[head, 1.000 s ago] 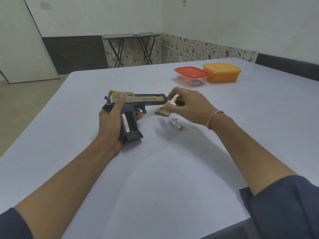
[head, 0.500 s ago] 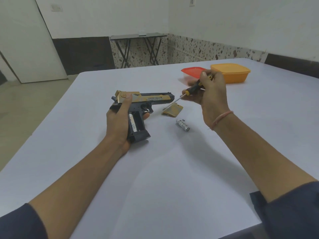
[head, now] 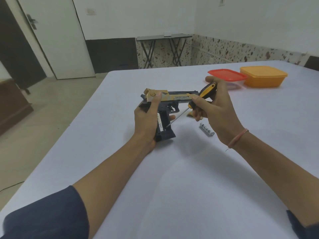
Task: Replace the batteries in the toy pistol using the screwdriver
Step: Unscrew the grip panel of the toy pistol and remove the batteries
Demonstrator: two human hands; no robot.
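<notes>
1. Beyond the worktop's (head: pixel 172 178) left edge, a white door (head: pixel 51 40) stands open, and a folding table (head: pixel 164 37) sits against the far wall
2. The left hand (head: pixel 146 123) is nearer the left edge than the right, about midway from near edge to far. Its fingers (head: pixel 171 117) are curled round the toy pistol (head: pixel 179 98), with the thumb laid up along the gold rear of the slide
3. The toy pistol is black and gold, held just above the worktop with its barrel pointing toward the right edge and its grip toward the near edge. The grip's compartment is uncovered, and a fitted battery (head: pixel 160 124) lies lengthwise inside it
4. The screwdriver (head: pixel 206 91) has a yellow and black handle. Its thin shaft slants down and to the left, and the tip is at the open grip, just beside the lower end of the fitted battery — whether it touches I cannot tell
5. The right hand (head: pixel 219 111) grips the screwdriver handle, fingers wrapped closed round it, thumb pressed on the lower part of the handle
6. A small gold piece (head: pixel 189 114) shows on the worktop, mostly hidden behind that hand. A loose battery (head: pixel 206 129) lies flat nearby, just beside the wrist
7. Toward the far right corner stand two tubs — a red-lidded container (head: pixel 227 75) and, touching its right side, an orange container (head: pixel 263 76)
</notes>
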